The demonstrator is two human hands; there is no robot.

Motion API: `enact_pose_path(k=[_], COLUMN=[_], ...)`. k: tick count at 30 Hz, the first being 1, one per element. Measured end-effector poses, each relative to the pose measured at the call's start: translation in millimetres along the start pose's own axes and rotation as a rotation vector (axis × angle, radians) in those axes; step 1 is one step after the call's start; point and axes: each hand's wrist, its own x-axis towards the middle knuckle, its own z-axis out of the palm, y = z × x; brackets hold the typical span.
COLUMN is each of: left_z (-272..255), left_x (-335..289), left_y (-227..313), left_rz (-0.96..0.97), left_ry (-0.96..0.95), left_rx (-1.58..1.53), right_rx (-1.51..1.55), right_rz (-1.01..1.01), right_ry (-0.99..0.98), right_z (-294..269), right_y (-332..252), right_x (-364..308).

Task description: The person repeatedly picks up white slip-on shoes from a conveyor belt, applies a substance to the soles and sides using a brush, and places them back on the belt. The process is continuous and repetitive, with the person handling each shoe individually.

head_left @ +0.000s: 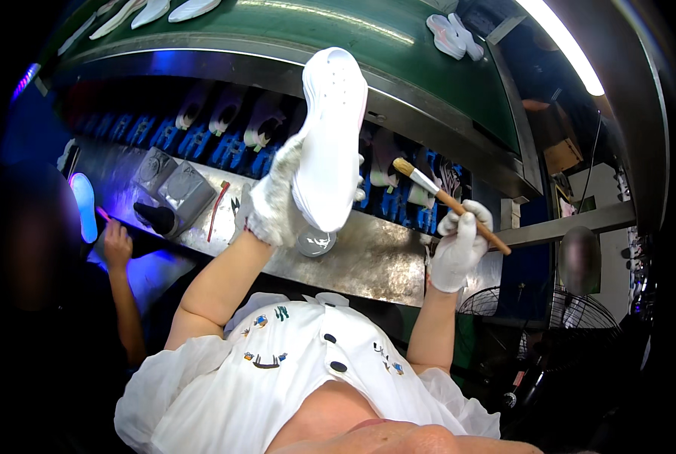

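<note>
My left hand (pixel 274 189), in a white glove, is closed around a white shoe sole (pixel 329 144). The sole is raised over the metal bench, its long inner face turned towards me. In my gloved right hand (pixel 461 246) I grip a paintbrush (pixel 444 198) by its wooden handle, bristles pointing up and to the left. Brush and sole are well apart. Below the sole, a small bowl (pixel 317 241) of pale liquid stands on the bench, partly hidden by the sole. A red-handled brush (pixel 218 210) lies left of my left hand.
A green conveyor belt (pixel 398 57) runs behind, carrying several soles (pixel 150 13) and a pair (pixel 455 36). Beneath it, shoe uppers (pixel 265 125) sit among blue holders. Grey blocks (pixel 184 189) stand on the metal bench (pixel 383 265). At left, a co-worker's hand (pixel 117 244) is near another sole (pixel 85 206).
</note>
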Motion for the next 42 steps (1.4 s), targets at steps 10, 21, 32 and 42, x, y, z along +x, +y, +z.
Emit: enact_pose_path(k=[10, 21, 32, 42], left_z=[5.3, 4.5, 5.3, -1.1], left_x=[-42.9, -55.9, -61.4, -66.9], left_y=[-28.6, -30.1, -27.6, -35.3], left_rz=[-0.096, -0.170, -0.300, -0.240], left_ry=[0.140, 0.170, 0.168, 0.155], left_rx=[0.135, 0.229, 0.049, 0.090], right_rx=[-0.309, -0.453, -0.623, -0.670], right_rz=[-0.093, -0.083, -0.107, -0.266], right_ry=[-0.214, -0.336, -0.353, -0.276], right_z=[31.9, 49.6, 65.8, 69.9], right_y=[-28.1, -34.8, -44.7, -31.4], right_x=[17.9, 30.8, 63.8, 89.6])
